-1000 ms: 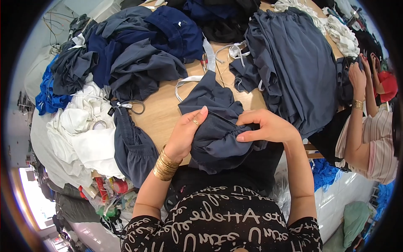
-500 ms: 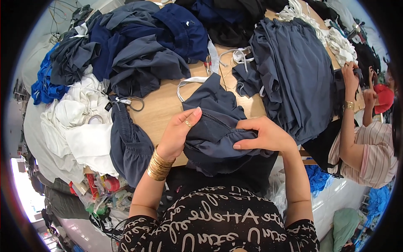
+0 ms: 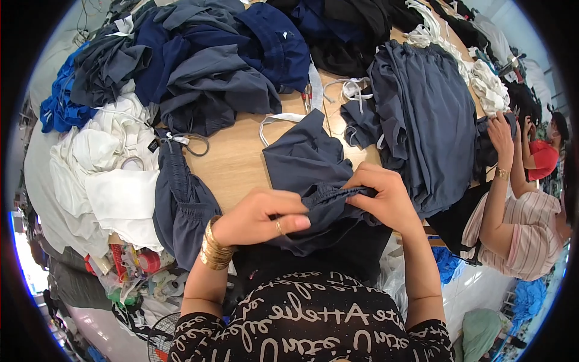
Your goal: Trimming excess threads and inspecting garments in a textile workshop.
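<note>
A dark grey-blue garment (image 3: pixel 310 151) with a gathered, seamed edge lies partly on the table and partly over its near edge, in front of my body. My right hand (image 3: pixel 383 196) pinches the gathered edge between thumb and fingers at its right end. At the left end of this edge, my left hand (image 3: pixel 256 217) is closed on the cloth, its thumb in front and its fingertips partly hidden and slightly blurred. Left of it lies another grey garment (image 3: pixel 181 205) with an elastic waist and a drawstring.
White cloths (image 3: pixel 99 175) and a heap of grey and navy garments (image 3: pixel 211 72) cover the left side. A stack of grey garments (image 3: pixel 425 127) lies on the right. Small snips (image 3: pixel 307 96) rest beyond my hands. At far right a co-worker's arm (image 3: pixel 500 199) reaches in.
My left hand has come down toward me from the upper part of the garment. The gathered edge now bunches between my hands, and my right hand has barely shifted.
</note>
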Motion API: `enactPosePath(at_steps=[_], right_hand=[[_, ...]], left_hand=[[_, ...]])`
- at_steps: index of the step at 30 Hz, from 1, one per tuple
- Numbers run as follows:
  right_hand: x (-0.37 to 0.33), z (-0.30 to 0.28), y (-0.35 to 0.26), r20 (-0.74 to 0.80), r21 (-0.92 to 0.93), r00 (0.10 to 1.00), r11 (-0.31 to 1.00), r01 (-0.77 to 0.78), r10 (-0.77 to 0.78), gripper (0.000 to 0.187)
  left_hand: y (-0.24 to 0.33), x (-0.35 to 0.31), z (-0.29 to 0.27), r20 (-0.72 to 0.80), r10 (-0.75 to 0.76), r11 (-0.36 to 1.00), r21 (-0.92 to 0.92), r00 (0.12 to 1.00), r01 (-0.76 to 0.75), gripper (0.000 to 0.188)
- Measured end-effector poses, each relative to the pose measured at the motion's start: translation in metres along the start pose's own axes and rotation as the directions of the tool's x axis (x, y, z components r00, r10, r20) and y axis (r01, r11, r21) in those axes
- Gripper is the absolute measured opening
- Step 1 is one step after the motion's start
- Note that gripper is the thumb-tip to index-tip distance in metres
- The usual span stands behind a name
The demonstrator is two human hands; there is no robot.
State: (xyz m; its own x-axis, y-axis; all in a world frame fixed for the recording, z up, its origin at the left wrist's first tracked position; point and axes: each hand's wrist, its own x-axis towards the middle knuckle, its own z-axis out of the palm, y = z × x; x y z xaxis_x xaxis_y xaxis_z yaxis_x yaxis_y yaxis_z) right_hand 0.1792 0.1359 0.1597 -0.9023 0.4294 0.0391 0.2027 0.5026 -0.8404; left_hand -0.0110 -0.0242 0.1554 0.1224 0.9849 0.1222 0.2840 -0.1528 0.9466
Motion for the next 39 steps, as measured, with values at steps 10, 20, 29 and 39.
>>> enactPosePath(at_steps=[10,20,29,39], right_hand=[[-0.004,0.01,-0.018,-0.096,-0.356,0.966,0.915,0.19,-0.238,0.022],[-0.015,0.022,-0.005,-0.272,-0.592,0.731,0.708,0.386,-0.626,0.033],[-0.014,0.024,-0.006,-0.274,-0.654,0.665,0.641,0.4,-0.695,0.015],[-0.022,0.03,0.004,-0.368,-0.554,0.667,0.729,0.402,-0.648,0.025]], left_hand=[[-0.006,0.013,0.026,-0.272,-0.171,0.984,0.003,0.947,0.179,0.043],[-0.015,0.014,0.022,0.097,-0.203,0.804,-0.552,0.974,0.223,0.048],[-0.005,0.031,0.025,0.11,-0.368,0.727,-0.585,0.923,0.36,0.028],[-0.002,0.028,0.028,0.074,-0.424,0.678,-0.635,0.903,0.37,0.027]])
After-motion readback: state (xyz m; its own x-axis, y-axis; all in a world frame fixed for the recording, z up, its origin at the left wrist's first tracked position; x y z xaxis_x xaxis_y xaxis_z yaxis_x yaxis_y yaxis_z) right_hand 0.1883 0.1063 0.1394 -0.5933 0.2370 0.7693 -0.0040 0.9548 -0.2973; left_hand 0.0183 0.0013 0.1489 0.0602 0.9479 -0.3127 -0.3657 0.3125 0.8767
